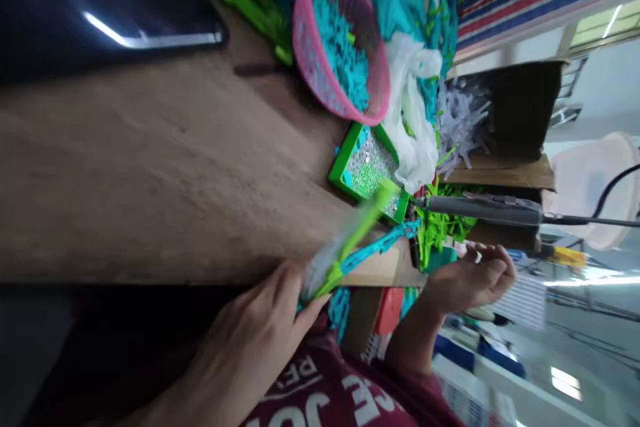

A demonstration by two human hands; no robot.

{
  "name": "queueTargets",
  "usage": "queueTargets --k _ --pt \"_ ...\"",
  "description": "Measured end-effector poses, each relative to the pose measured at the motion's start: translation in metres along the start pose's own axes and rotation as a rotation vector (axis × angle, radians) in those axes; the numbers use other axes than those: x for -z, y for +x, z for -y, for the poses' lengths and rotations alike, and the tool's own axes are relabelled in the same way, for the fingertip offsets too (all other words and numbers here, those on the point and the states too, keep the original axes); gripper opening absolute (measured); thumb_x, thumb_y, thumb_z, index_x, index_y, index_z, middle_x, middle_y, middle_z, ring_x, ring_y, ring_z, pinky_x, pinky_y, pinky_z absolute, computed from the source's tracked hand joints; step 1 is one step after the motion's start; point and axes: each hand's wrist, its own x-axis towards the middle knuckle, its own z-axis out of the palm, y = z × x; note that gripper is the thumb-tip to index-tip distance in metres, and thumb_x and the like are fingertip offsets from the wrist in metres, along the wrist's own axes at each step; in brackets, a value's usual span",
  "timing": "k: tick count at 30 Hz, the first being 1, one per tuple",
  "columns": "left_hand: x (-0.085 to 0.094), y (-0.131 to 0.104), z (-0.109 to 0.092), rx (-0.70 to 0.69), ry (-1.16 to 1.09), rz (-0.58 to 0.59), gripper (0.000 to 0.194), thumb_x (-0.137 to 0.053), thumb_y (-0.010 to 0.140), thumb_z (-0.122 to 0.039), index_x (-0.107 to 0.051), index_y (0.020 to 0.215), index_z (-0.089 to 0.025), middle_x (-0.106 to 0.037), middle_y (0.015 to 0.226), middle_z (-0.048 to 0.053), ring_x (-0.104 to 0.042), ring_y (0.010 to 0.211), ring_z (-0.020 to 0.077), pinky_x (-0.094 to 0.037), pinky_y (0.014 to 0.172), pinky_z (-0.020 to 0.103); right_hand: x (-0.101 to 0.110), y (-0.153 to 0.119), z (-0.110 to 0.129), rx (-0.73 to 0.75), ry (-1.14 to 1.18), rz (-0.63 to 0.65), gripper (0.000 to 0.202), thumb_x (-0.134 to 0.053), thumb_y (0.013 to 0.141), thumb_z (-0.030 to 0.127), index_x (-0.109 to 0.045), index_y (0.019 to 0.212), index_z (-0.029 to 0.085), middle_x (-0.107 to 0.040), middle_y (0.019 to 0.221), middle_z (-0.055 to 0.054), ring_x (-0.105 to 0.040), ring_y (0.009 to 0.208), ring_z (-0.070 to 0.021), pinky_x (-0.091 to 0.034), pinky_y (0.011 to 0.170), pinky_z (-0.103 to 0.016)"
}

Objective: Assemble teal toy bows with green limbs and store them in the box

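Observation:
My left hand (255,333), at the table's near edge, grips a bright green plastic strip (357,233) between thumb and fingers. A blurred, whitish part lies along the strip. Blue strips (375,250) run beside it towards a grey pen-shaped tool (480,210) with a cord. Raised on the right, below the tool in the picture, my right hand (467,280) has curled fingers; a small pale spot shows at them, too small to name. A green tray (345,160) of small silvery bits sits beyond the green strip's blurred tip.
A pink basket (320,73) holds blue pieces. Near it are a white plastic bag (415,147), piled blue and green strips, and a cardboard box (520,113) with pale strips. A dark glossy object (100,7) covers the wooden table's (150,167) far left.

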Motion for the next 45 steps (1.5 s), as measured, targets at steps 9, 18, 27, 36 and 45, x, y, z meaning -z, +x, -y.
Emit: queueTargets --k 9,18,27,36,45 --pt "0.048 0.03 0.008 -0.15 0.648 0.121 0.031 -0.044 0.103 -0.033 -0.063 0.081 -0.023 -0.064 0.06 0.002 -0.063 0.052 0.0224 -0.039 0.047 0.03 -0.045 0.088 -0.008 -0.005 0.81 0.309 0.05 -0.063 0.08 0.052 -0.06 0.123 0.026 -0.072 0.107 -0.008 -0.071 0.096 -0.0254 -0.056 0.089 -0.044" --pt "-0.041 0.186 -0.011 -0.885 0.382 0.711 0.054 -0.044 0.103 -0.056 -0.062 0.134 -0.016 -0.065 0.139 0.01 -0.054 0.137 0.0246 -0.035 0.117 0.04 -0.093 0.087 0.014 -0.011 1.276 0.288 0.046 -0.061 0.083 0.064 -0.053 0.109 0.027 -0.061 0.064 0.006 -0.062 0.057 -0.0149 -0.054 0.06 -0.031" --pt "0.008 0.172 0.013 -1.066 0.518 0.45 0.035 -0.045 0.102 -0.018 -0.067 0.127 -0.009 -0.066 0.135 0.018 -0.056 0.134 0.0312 -0.039 0.117 0.049 -0.13 0.064 0.023 -0.074 1.336 0.068 0.038 -0.065 0.077 0.045 -0.049 0.106 0.026 -0.052 0.053 0.012 -0.049 0.039 -0.0109 -0.044 0.042 -0.025" --pt "0.051 0.069 0.027 -0.86 0.276 0.5 0.038 -0.046 0.104 -0.04 -0.067 0.128 -0.021 -0.067 0.137 0.002 -0.055 0.133 0.0195 -0.024 0.126 0.036 -0.143 0.056 0.02 -0.078 1.335 0.144 0.037 -0.066 0.077 0.047 -0.049 0.102 0.026 -0.051 0.052 0.012 -0.049 0.038 -0.0111 -0.043 0.039 -0.024" --pt "0.042 0.066 0.039 -0.863 0.282 0.467 0.042 -0.036 0.102 -0.011 -0.064 0.132 -0.019 -0.064 0.141 0.005 -0.055 0.134 0.0193 -0.04 0.114 0.035 -0.145 0.052 0.021 -0.073 1.248 0.094 0.04 -0.063 0.075 0.053 -0.047 0.101 0.027 -0.047 0.05 0.013 -0.046 0.038 -0.0109 -0.042 0.04 -0.024"
